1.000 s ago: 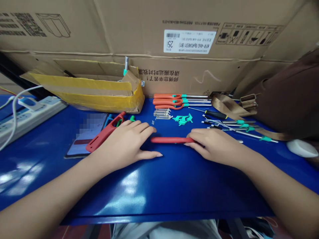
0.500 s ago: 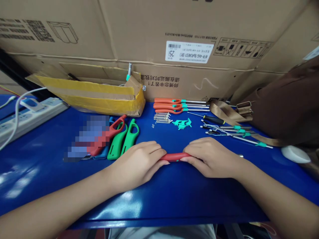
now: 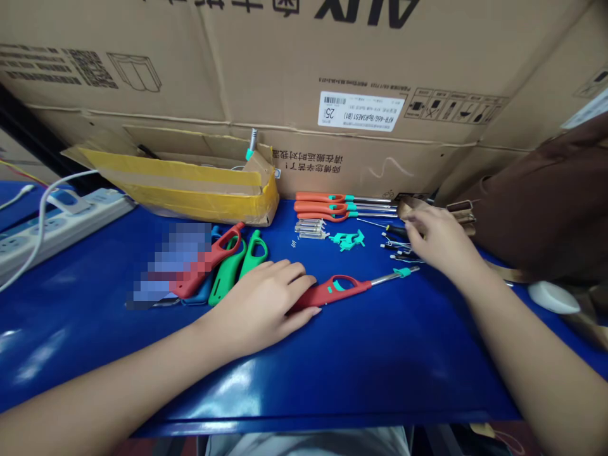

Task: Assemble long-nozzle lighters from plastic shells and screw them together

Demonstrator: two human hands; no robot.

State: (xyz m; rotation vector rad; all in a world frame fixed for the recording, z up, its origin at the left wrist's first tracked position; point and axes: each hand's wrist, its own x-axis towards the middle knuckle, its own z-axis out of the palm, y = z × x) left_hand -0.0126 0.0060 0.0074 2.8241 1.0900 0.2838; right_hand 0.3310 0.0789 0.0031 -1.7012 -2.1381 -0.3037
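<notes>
My left hand (image 3: pixel 273 297) is wrapped round the rear of a red long-nosed gas lighter (image 3: pixel 339 290), which lies near the table surface. Its metal barrel points right, with a teal piece (image 3: pixel 401 272) near the tip and a teal trigger in the finger loop. My right hand (image 3: pixel 439 237) is off the lighter, over the handle of a screwdriver (image 3: pixel 392 229); thumb and fingers look apart, and contact is hidden. Several wired metal barrels (image 3: pixel 403 256) lie partly under that hand. Teal triggers (image 3: pixel 348 239) and clear igniter-like parts (image 3: pixel 311 228) lie between the hands, farther back.
Orange lighters (image 3: pixel 320 206) lie at the back. Green lighter shells (image 3: pixel 254 250) and a red shell (image 3: pixel 209 263) rest by my left hand. A taped cardboard box (image 3: pixel 180 187), power strip (image 3: pixel 61 221), tan strap (image 3: pixel 506 272) and white mouse-like object (image 3: pixel 553 296) surround the area.
My right hand has let go of the red lighter and moved right and back to the screwdriver. The lighter's loop and barrel now show; my left hand still holds it.
</notes>
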